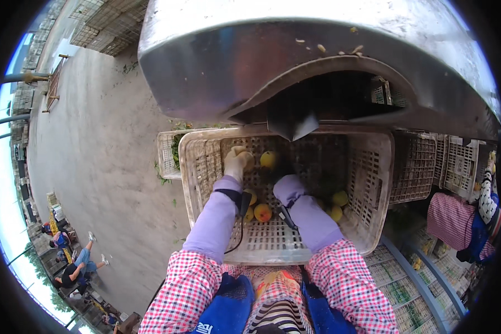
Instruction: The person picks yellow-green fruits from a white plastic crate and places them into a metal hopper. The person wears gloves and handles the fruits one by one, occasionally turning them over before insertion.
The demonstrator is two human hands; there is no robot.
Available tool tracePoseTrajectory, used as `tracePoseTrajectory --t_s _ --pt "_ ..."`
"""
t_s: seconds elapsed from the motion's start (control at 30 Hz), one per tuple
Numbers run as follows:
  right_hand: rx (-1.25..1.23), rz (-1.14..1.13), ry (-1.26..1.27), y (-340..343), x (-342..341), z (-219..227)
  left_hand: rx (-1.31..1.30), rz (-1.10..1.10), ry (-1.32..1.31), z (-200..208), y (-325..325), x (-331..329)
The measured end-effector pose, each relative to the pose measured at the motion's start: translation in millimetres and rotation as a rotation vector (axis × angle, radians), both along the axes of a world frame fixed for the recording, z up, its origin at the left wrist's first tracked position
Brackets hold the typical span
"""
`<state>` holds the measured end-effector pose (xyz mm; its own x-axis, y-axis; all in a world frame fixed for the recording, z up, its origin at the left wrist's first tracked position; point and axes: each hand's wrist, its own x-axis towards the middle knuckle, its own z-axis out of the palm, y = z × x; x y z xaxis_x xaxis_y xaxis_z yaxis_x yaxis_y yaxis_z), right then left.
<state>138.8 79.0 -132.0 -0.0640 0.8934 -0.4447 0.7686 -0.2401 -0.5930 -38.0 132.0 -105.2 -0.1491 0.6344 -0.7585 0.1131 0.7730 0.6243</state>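
Observation:
A large off-white plastic crate with slotted walls sits right in front of me, and both my arms reach into it. In a cream glove, my left hand is closed near the crate's far left part; what its fingers hold is hidden. Beside it lies a round yellow fruit. My right hand is in deep shadow under the metal lip, and its fingers do not show. Between my wrists rests a red-and-yellow fruit with other yellow fruits around it. Greenish-yellow fruits lie right of my right wrist.
A shiny metal chute with a curved opening overhangs the crate's far side. Another crate with green leaves stands behind at left. Stacked crates and blue rails are at right. A person in checked clothing works there; others sit far left.

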Motion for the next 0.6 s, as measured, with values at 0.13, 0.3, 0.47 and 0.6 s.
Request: tracePoseTrajectory --t_s 0.13,0.3,0.47,0.6 --pt "0.392 -0.131 0.343 -4 41 96 0.236 -0.299 -0.342 104 -22 0" --pt "0.377 -0.246 0.535 -17 45 227 0.861 -0.705 -0.295 243 -9 17" --pt "0.756 -0.237 0.229 12 37 320 0.896 -0.548 -0.409 299 13 26" --pt "0.945 -0.116 -0.111 73 31 326 0.603 -0.060 -0.623 288 -2 26"
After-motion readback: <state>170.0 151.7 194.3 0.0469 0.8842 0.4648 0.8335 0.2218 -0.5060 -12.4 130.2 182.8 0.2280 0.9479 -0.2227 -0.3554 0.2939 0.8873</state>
